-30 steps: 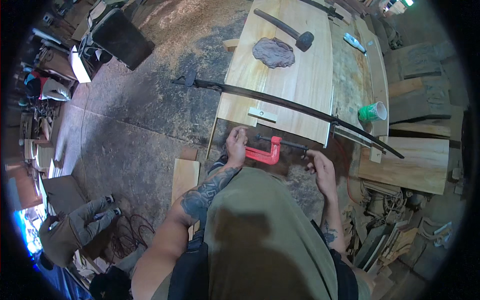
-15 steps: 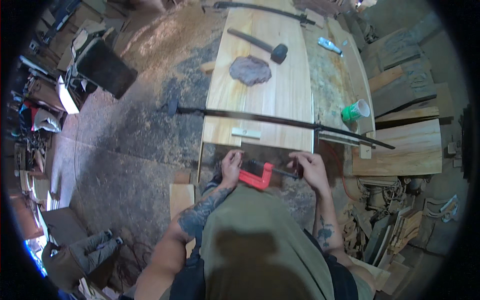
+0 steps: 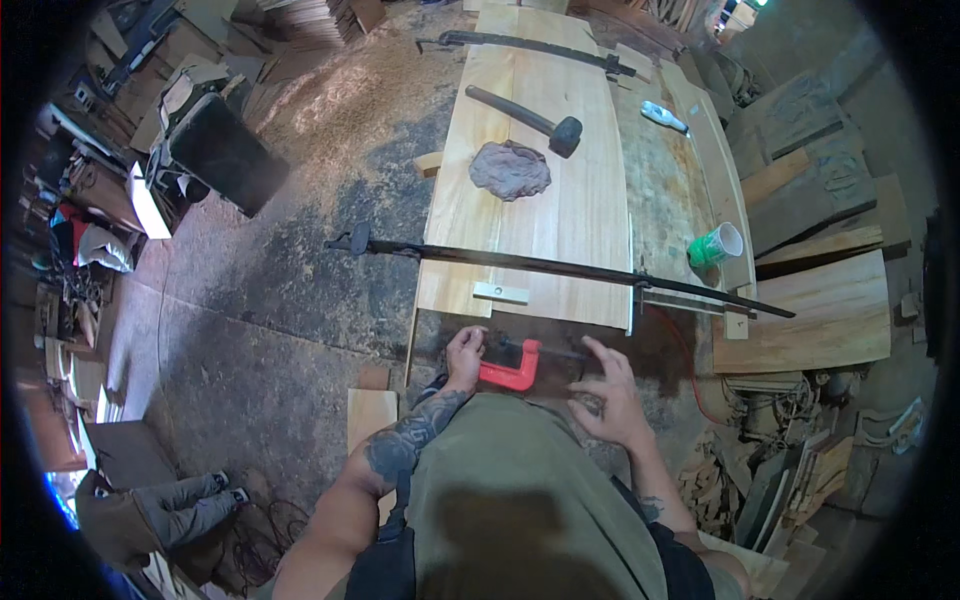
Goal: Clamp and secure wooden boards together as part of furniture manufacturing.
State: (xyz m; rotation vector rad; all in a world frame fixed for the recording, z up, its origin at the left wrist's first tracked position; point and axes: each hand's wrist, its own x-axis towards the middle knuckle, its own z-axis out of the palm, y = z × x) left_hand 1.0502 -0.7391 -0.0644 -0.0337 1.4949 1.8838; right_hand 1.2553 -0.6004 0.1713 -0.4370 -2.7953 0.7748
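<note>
My left hand (image 3: 465,357) is closed around one end of a red C-clamp (image 3: 514,376), just off the near edge of a light wooden panel (image 3: 570,220). The clamp's screw points right, toward my right hand (image 3: 612,398). That hand has its thumb and fingers spread around the blurred handle end of the screw; no grip on it shows. Ahead of both hands, a long dark bar clamp (image 3: 540,263) lies across the panel. A small pale wood block (image 3: 501,293) with a hole sits by the panel's near edge.
On the panel lie a mallet (image 3: 530,117), a brownish crumpled lump (image 3: 510,170) and a second bar clamp (image 3: 540,48) farther away. To the right are a green cup (image 3: 714,246) and a white bottle (image 3: 662,117). A seated person's legs (image 3: 190,502) show at lower left.
My right hand has gone from pinching the screw's handle to spread fingers around it. My left hand keeps the clamp in about the same place. The view has shifted slightly.
</note>
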